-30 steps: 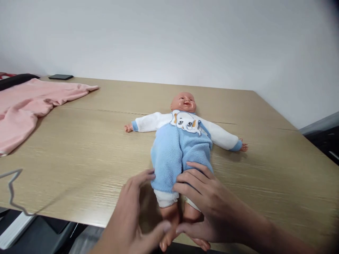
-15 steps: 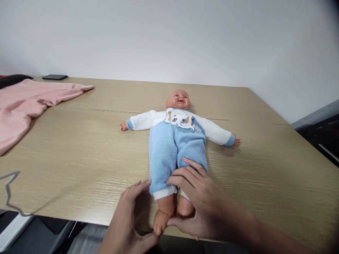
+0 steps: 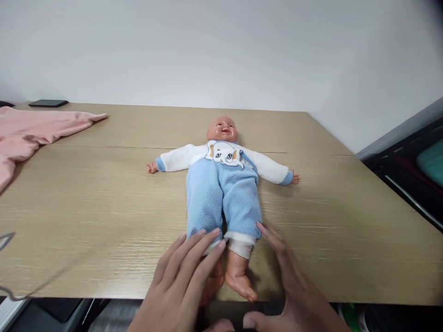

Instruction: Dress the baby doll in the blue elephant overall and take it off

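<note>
A baby doll (image 3: pixel 222 129) lies on its back with its arms spread and its feet towards me. It wears a light-blue and white fleece outfit (image 3: pixel 204 198) with an elephant face on the chest. My left hand (image 3: pixel 183 276) rests with stretched fingers over the cuff and lower leg on the left, hiding most of that foot. Beside the other leg is my right hand (image 3: pixel 294 281), its thumb well apart and its fingertips at the edge of the blue trouser leg. A white layer shows below that cuff, above the bare foot (image 3: pixel 238 279).
The wooden table (image 3: pixel 104 198) meets a white wall (image 3: pixel 194 50) at the back. A pink garment (image 3: pixel 38 127) lies at the left, with a dark flat device (image 3: pixel 48 103) behind it. A bent grey wire (image 3: pixel 8 240) sticks in at the left edge.
My left hand has moved up onto the left cuff. My right hand has moved off the legs to the right side, uncovering the right cuff and foot. The view has shifted slightly right.
</note>
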A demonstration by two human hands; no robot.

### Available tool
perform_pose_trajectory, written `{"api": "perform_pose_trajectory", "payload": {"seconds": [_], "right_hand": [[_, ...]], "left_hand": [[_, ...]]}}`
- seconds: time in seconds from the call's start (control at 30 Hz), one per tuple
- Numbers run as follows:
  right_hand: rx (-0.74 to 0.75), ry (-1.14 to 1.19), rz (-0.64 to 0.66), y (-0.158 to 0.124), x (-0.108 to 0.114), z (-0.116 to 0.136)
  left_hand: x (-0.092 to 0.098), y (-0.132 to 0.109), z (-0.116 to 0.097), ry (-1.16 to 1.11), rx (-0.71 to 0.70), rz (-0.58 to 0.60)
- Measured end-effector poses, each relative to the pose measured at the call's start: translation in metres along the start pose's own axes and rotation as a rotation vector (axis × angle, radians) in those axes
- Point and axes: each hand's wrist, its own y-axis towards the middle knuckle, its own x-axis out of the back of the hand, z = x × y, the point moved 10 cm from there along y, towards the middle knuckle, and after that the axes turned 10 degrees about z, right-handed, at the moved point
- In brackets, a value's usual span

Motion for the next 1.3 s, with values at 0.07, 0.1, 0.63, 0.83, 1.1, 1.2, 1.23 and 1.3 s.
{"api": "perform_pose_trajectory", "payload": {"seconds": [0.07, 0.1, 0.63, 0.83, 1.1, 1.2, 1.23, 1.3], "right_hand": [[-0.053, -0.039, -0.002, -0.006, -0.016, -0.004], [-0.080, -0.050, -0.026, -0.008, -0.021, -0.006], [-0.050, 0.020, -0.150, -0.018, -0.008, -0.016], [-0.130, 0.052, -0.269, 0.018, 0.076, -0.053], [-0.113, -0.342, -0.190, 0.148, 0.103, -0.151], [-0.139, -0.196, -0.054, 0.153, 0.098, -0.182], [-0.111, -0.145, -0.006, 0.149, 0.096, -0.183], [-0.045, -0.060, 0.070, 0.136, 0.098, -0.178]], "left_hand": [[-0.001, 0.021, -0.009, -0.010, -0.046, 0.066], [-0.003, 0.030, -0.011, -0.013, -0.050, 0.089], [-0.008, 0.038, -0.006, -0.141, -0.023, 0.054], [0.029, 0.048, 0.008, -0.231, -0.046, 0.097], [0.044, 0.203, 0.049, -0.040, -0.138, 0.058], [0.008, 0.266, 0.058, 0.097, -0.164, 0.223], [-0.004, 0.281, 0.060, 0.113, -0.183, 0.287], [-0.021, 0.300, 0.061, 0.138, -0.229, 0.368]]}}
